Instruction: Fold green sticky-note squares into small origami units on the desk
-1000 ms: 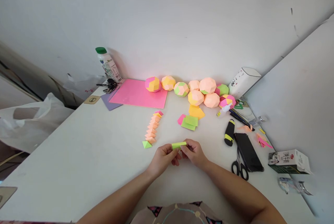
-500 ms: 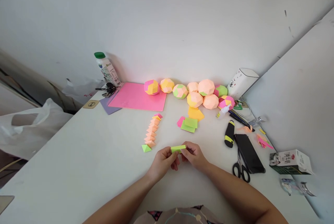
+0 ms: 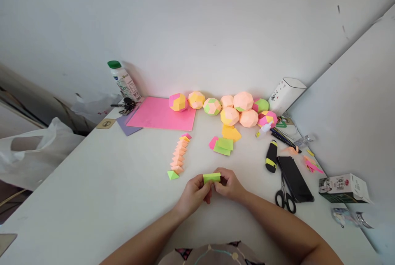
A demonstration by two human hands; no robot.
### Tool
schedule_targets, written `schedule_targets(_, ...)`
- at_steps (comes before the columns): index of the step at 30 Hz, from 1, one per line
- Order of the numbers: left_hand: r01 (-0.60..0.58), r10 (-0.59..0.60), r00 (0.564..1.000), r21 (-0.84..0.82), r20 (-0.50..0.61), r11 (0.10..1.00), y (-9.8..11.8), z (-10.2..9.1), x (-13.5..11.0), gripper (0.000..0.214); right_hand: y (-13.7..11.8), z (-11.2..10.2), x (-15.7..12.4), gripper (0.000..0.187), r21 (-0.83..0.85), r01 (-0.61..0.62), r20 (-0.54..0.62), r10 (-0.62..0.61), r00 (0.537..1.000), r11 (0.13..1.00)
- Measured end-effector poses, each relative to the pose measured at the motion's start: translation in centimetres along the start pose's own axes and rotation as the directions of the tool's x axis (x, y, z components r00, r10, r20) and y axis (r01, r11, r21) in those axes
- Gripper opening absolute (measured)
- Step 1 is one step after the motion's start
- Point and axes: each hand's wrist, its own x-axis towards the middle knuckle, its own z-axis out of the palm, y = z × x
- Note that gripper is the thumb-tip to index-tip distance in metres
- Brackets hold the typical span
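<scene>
A folded piece of green paper is pinched between my two hands, low over the table. My left hand grips its left end with the thumb in front, and my right hand grips the right end. Ahead and to the left lies a row of folded paper pieces, mostly peach, with a green piece at the near end and a pink one at the far end. Loose green sheets lie beyond my hands, partly over a pink sheet and near orange sheets.
Several faceted paper balls line the wall, one on a pink board. To the right are scissors, a black phone, a cutter, a glue bottle and a milk carton. A white bottle stands back left.
The green paper has tilted so more of its front face shows, and my thumbs have shifted lower along it. The head view has moved slightly.
</scene>
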Motion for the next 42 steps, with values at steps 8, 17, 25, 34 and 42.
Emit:
schedule_targets(8, 0.019, -0.019, 1.000, -0.059, -0.004, 0.998, 0.7, -0.2, -0.1, 0.027, -0.3, -0.4, 0.0, 0.005, 0.173, -0.056, 0.041, 0.050, 0.998, 0.983)
schedule_targets(17, 0.010, -0.012, 1.000, -0.089, -0.022, 0.996, 0.6, -0.3, 0.0, 0.025, -0.3, -0.5, 0.1, 0.006, 0.265, -0.089, 0.035, 0.083, 0.996, 0.960)
schedule_targets(25, 0.006, -0.012, 0.999, -0.131, -0.046, 0.991, 0.7, -0.4, -0.1, 0.025, -0.4, -0.5, 0.3, 0.008, 0.295, -0.106, -0.007, 0.113, 0.994, 0.950)
schedule_targets(34, -0.035, 0.032, 0.999, -0.108, -0.026, 0.994, 1.2, -0.1, -0.4, 0.031, -0.5, -0.5, 0.4, 0.011, 0.299, -0.109, -0.027, 0.123, 0.992, 0.948)
schedule_targets(42, -0.036, 0.033, 0.999, -0.151, -0.021, 0.988, 1.1, -0.3, -0.3, 0.030, -0.4, -0.5, 0.3, 0.012, 0.296, -0.104, -0.037, 0.120, 0.992, 0.950)
